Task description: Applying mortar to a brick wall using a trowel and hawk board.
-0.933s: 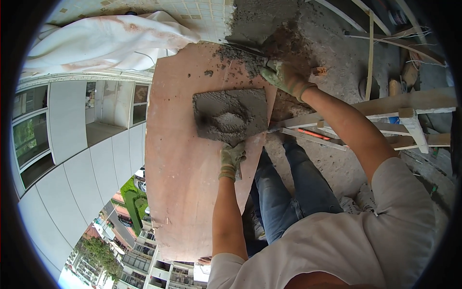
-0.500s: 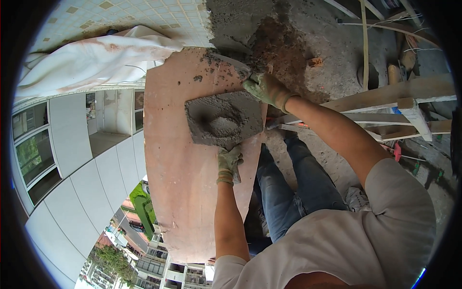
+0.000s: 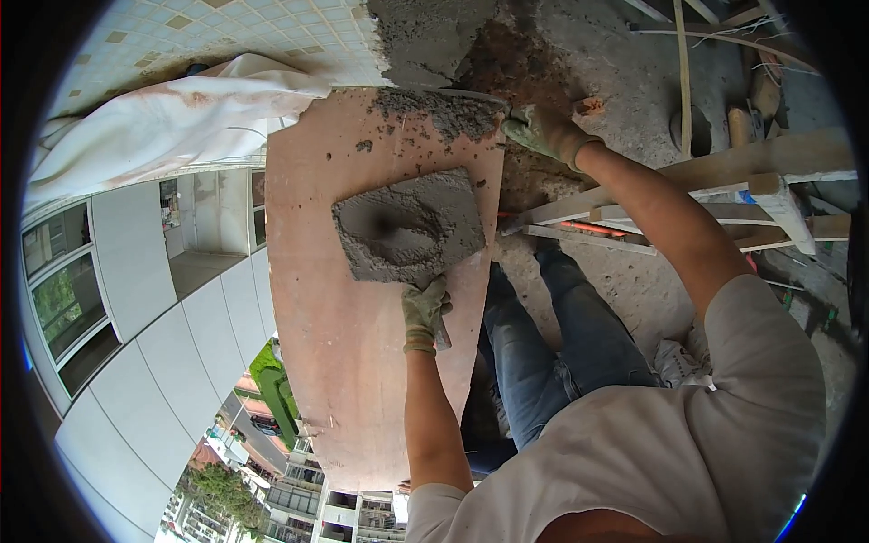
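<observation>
My left hand (image 3: 425, 312), in a green-grey work glove, is closed around the handle of a plasterer's hawk. Wet grey mortar (image 3: 407, 222) covers the hawk's flat top, with a hollow in its middle. Beyond it, my right hand (image 3: 548, 134), gloved alike, grips a trowel (image 3: 475, 94) at the foot of the wall. The trowel is seen almost edge-on, and its handle is hidden in my fist. Fresh mortar (image 3: 457, 116) lies just below the blade, on the far end of a reddish-brown board (image 3: 362, 380).
White sheeting (image 3: 181, 113) hangs below the tiled wall (image 3: 272, 36) at the far left. A wooden trestle (image 3: 670, 185) stands to my right, beside rough concrete and loose timber. Left of the board, the building's outside and a street far below show a steep drop.
My right hand and the trowel have moved right and a little farther away. More mortar shows along the board's far edge. The hawk has shifted slightly left and nearer.
</observation>
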The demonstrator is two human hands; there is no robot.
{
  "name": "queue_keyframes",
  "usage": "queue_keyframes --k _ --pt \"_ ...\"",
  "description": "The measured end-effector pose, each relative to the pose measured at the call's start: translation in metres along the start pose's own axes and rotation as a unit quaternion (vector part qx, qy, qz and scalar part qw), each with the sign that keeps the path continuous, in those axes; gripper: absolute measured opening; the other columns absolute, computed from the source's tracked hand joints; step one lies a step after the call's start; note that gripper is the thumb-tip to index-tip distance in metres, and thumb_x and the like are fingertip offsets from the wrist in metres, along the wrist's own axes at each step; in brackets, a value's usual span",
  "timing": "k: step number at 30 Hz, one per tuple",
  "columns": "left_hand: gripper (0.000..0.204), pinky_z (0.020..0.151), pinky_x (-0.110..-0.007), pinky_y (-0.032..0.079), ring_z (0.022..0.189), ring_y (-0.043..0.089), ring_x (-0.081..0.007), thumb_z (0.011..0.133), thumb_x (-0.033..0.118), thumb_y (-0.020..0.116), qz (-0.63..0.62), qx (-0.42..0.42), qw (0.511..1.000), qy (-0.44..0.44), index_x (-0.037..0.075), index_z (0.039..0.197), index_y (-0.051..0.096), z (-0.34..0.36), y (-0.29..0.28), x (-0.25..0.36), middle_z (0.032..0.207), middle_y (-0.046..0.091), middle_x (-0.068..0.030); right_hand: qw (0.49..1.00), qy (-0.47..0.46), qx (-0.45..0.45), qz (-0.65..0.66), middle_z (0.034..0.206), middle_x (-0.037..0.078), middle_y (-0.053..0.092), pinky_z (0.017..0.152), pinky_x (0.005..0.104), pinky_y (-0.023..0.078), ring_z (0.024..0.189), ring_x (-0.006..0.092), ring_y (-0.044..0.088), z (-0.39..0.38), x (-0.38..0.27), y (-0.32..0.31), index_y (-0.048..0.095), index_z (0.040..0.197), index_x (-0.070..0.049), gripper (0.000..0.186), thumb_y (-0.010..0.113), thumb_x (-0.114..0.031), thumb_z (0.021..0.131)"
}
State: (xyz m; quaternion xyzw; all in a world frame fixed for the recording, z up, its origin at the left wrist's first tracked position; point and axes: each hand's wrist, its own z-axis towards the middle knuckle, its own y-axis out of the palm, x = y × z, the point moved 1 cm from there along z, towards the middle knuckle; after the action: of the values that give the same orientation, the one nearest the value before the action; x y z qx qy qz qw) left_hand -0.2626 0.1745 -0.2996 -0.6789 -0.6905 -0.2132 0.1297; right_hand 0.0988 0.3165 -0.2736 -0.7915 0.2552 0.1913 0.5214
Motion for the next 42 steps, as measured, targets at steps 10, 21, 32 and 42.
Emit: queue_keyframes --k 10,21,32,42 --pt "0.014 0.047 -0.03 0.046 0.057 0.053 -0.0128 0.082 0.009 0.069 -0.016 0.004 1.0 0.009 0.007 0.094 0.062 -0.009 0.012 0.001 0.073 0.056 -0.001 0.992 -0.048 0.083 -0.084 0.078 0.02 0.063 0.067 0.0467 0.047 0.072 0.0389 0.06 -0.019 -0.008 0.011 0.065 0.097 -0.003 0.034 0.059 -0.036 0.094" --pt "0.015 0.048 -0.029 0.045 0.057 0.052 -0.0127 0.083 0.01 0.069 -0.014 0.01 1.0 -0.009 0.006 0.094 0.061 -0.013 0.024 -0.009 0.072 0.054 -0.0013 0.988 -0.084 0.118 -0.059 0.081 0.015 0.063 0.068 0.0399 0.047 0.072 0.0297 0.061 -0.034 -0.055 -0.051 0.063 0.09 -0.003 0.023 0.06 -0.025 0.095" --pt "0.014 0.047 -0.03 0.043 0.052 0.048 -0.0136 0.083 0.011 0.068 0.021 0.034 0.999 -0.006 0.008 0.089 0.056 -0.023 0.029 -0.013 0.066 0.051 -0.0014 0.693 0.325 0.019 0.643 0.088 0.008 0.065 0.064 0.0337 0.056 0.071 0.0179 0.064 -0.038 -0.047 0.043 0.061 0.104 -0.005 0.035 0.055 -0.038 0.096" --pt "0.014 0.047 -0.029 0.043 0.053 0.048 -0.0122 0.083 0.009 0.068 0.01 0.056 0.998 -0.01 0.009 0.089 0.056 -0.032 0.027 -0.022 0.068 0.052 -0.0008 0.603 0.357 0.044 0.712 0.091 0.005 0.064 0.074 0.0413 0.055 0.079 0.0203 0.064 0.036 -0.076 0.016 0.057 0.101 -0.012 0.021 0.05 -0.031 0.097"
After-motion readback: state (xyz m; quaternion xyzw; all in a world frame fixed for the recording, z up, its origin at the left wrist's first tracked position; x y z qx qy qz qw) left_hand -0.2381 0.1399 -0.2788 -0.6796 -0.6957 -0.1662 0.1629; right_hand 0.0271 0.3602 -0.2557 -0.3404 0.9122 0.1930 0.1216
